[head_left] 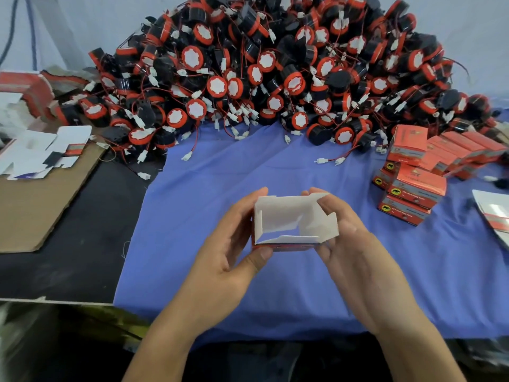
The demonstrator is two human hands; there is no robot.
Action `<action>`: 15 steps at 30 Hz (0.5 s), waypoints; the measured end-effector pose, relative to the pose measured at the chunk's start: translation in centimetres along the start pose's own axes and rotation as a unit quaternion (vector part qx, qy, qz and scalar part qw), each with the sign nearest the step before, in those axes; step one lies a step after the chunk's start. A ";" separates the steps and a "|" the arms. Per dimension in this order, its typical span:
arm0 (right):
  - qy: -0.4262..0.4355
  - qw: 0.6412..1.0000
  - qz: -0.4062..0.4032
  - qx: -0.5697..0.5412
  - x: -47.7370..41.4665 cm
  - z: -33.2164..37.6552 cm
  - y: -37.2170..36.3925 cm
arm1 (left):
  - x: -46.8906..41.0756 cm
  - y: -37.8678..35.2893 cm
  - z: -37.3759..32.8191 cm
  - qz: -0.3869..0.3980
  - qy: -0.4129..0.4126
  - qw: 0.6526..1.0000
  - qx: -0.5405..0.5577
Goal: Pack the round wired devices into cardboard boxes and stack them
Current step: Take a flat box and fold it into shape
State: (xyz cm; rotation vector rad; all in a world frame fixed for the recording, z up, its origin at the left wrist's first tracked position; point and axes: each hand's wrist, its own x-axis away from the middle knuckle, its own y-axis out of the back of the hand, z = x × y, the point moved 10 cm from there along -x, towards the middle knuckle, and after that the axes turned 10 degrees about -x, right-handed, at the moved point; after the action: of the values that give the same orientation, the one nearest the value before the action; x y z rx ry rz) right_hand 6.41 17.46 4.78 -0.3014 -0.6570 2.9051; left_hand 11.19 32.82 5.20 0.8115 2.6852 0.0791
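While our left hand [234, 244] and right hand [355, 244] both grip the open cardboard box [283, 208] by its sides over the blue cloth [248, 172], the huge heap of round wired devices [275, 73] sits behind it, and the packed boxes [416, 186] are stacked off to the right.

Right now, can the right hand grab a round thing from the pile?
Probably not yet: the right hand is busy holding the open box. Mostly bare blue cloth lies between it and the pile.

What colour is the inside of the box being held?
White inside the open box, with a red outer edge; head view shows it best.
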 end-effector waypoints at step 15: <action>-0.007 0.984 -0.166 -0.059 1.3 -0.1 -0.3 | 0.2 -1.0 1.8 -0.128 0.094 0.970 0.183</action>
State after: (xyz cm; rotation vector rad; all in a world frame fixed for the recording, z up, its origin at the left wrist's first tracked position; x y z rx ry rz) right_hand 5.20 18.04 4.58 -0.1660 -0.7986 2.5592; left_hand 11.12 32.03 3.30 0.5686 3.0083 -0.4329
